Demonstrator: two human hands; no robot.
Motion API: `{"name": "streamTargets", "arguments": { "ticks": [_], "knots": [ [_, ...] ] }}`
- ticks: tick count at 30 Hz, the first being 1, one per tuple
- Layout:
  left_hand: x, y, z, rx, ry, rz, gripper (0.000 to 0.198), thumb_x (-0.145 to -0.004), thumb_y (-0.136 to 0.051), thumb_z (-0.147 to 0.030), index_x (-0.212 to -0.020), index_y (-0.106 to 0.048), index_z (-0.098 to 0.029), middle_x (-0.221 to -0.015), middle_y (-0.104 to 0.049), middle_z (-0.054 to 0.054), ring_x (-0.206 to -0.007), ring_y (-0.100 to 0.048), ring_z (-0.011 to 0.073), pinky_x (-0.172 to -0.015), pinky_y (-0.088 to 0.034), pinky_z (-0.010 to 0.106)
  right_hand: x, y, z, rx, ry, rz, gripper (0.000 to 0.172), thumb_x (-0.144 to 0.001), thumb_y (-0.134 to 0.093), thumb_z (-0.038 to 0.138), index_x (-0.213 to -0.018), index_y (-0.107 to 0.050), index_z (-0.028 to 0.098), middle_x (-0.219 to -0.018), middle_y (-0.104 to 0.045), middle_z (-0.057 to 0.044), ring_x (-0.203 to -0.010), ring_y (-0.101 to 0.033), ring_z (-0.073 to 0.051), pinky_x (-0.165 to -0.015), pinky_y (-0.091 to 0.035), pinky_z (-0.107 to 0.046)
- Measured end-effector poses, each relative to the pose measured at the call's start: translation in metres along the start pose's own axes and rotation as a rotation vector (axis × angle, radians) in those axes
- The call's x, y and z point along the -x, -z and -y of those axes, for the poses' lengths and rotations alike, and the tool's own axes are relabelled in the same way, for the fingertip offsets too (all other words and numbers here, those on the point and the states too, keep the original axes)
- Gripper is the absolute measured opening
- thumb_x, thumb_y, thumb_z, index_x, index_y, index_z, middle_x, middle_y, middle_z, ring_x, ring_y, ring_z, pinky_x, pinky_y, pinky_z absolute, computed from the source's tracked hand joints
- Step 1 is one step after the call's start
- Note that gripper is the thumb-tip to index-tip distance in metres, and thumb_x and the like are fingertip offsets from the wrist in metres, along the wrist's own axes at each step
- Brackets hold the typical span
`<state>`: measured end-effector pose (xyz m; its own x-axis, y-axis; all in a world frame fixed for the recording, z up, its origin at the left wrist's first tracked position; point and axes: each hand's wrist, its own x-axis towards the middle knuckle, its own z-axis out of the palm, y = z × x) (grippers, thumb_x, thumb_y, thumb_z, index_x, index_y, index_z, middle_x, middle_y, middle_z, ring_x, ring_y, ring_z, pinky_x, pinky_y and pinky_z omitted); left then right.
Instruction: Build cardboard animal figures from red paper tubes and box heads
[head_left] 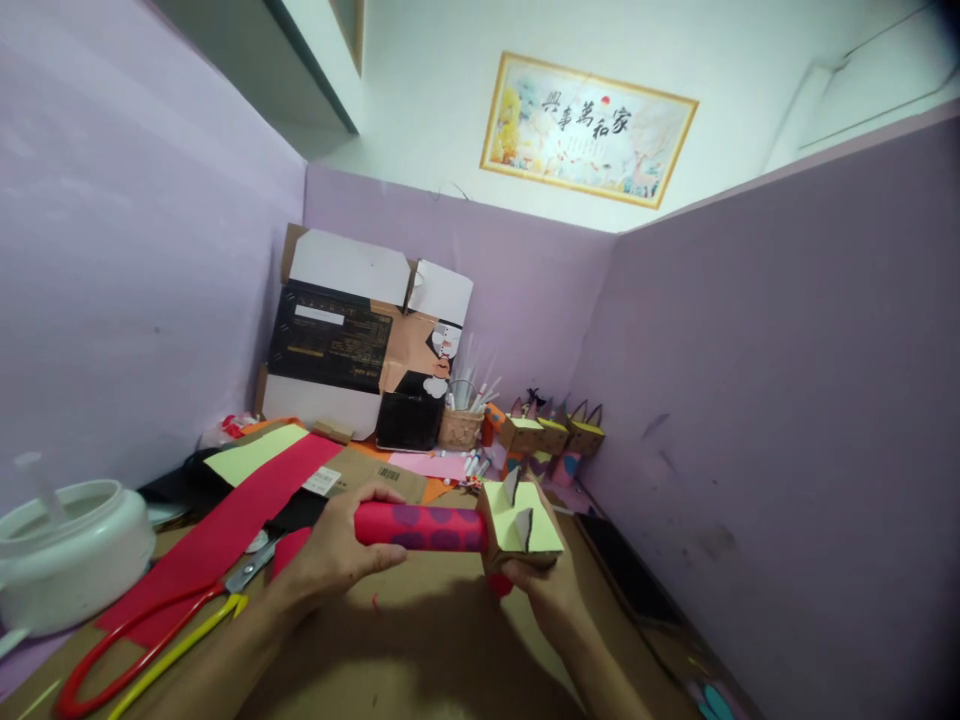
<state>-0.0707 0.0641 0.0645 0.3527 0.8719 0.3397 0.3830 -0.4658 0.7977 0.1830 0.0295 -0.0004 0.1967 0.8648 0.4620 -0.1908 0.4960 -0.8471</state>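
Observation:
My left hand (349, 548) is closed round the left end of a red paper tube (442, 527) with purple spots. The tube's right end meets a small cardboard box (523, 518), which has a pale yellow-green face and two upright pointed ears. Fingers and thumb of my right hand (551, 580) grip that box from its right side and below. A bit of red shows under the box; what it belongs to I cannot make out. Both pieces are held above the brown cardboard work surface (420, 640).
Red-handled scissors (157, 635) lie at left on a long red paper strip (225, 530), near a white pot (75, 550). Behind are a flattened carton (330, 335), a pen basket (460, 428) and several eared box figures (551, 436). A dark flat panel (630, 570) lies along the right wall.

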Motion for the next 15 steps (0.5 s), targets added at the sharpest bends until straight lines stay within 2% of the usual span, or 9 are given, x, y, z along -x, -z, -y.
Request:
{"name": "streamTargets", "arguments": {
  "ticks": [5,9,15],
  "knots": [
    [0.0004,0.0019,0.0035,0.011,-0.055,-0.009,0.044,-0.057,-0.069,-0.043,-0.091,-0.060,-0.018,-0.086,-0.064,0.004,-0.074,-0.060,0.0226,-0.068,-0.048,0.031,0.0007,-0.0039,0.0068,0.049,0.013,0.055,0.094,-0.050,-0.082,0.045,-0.133,-0.042,0.025,-0.118,-0.063,-0.009,-0.113,-0.054,-0.030,-0.091,-0.046,-0.038],
    [0.0000,0.0021,0.0053,0.037,-0.079,-0.024,0.044,-0.056,-0.071,-0.042,-0.093,-0.061,-0.020,-0.092,-0.065,0.005,-0.081,-0.061,0.0246,-0.072,-0.049,0.032,0.0023,-0.0067,0.0090,0.072,-0.004,0.087,0.087,-0.055,-0.078,0.048,-0.131,-0.044,0.023,-0.112,-0.066,-0.008,-0.109,-0.057,-0.029,-0.090,-0.046,-0.037],
    [-0.0004,0.0025,0.0050,-0.004,-0.070,-0.013,0.043,-0.057,-0.071,-0.039,-0.093,-0.060,-0.018,-0.091,-0.065,0.004,-0.080,-0.060,0.0234,-0.073,-0.048,0.031,0.0028,-0.0059,0.0051,0.046,0.011,0.063,0.085,-0.056,-0.079,0.045,-0.131,-0.044,0.023,-0.112,-0.066,-0.008,-0.108,-0.057,-0.030,-0.090,-0.046,-0.040]
  ]
}}
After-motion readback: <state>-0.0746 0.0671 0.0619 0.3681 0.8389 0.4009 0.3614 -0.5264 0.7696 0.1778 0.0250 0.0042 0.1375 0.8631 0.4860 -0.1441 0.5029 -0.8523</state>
